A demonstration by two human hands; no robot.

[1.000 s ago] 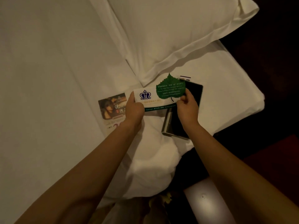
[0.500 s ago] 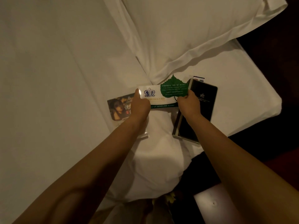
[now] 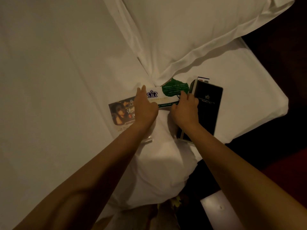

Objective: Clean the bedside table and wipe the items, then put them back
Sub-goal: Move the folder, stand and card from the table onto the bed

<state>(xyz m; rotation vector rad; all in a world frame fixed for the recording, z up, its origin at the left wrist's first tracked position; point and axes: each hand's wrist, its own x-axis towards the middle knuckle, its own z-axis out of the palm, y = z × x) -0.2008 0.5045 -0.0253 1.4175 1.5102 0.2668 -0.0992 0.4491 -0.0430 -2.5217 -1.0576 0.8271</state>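
The white rectangular card (image 3: 156, 96), printed with a purple crown mark and a green strip along its lower edge, lies on the white bed sheet (image 3: 49, 80) just below the corner of the white pillow (image 3: 191, 30). A green leaf-shaped paper tag (image 3: 172, 88) sits over the card's right end.

The left hand (image 3: 144, 107) rests on the card's left end with its fingers stretched out straight and the thumb along the lower edge. The right hand (image 3: 186, 110) has its fingers curled over the right end at the leaf's stem, with the thumb under the edge, so it grips the card there.

A colour-printed leaflet showing a face (image 3: 120, 112) lies to the left, partly under the left hand. A black glossy folder with a small pale emblem (image 3: 209, 110) lies to the right, touching the right hand. Behind its far edge a thin dark object (image 3: 203, 79) shows, too little of it to tell what it is. A crumpled white cloth (image 3: 162, 163) is heaped between the forearms at the bed's edge.
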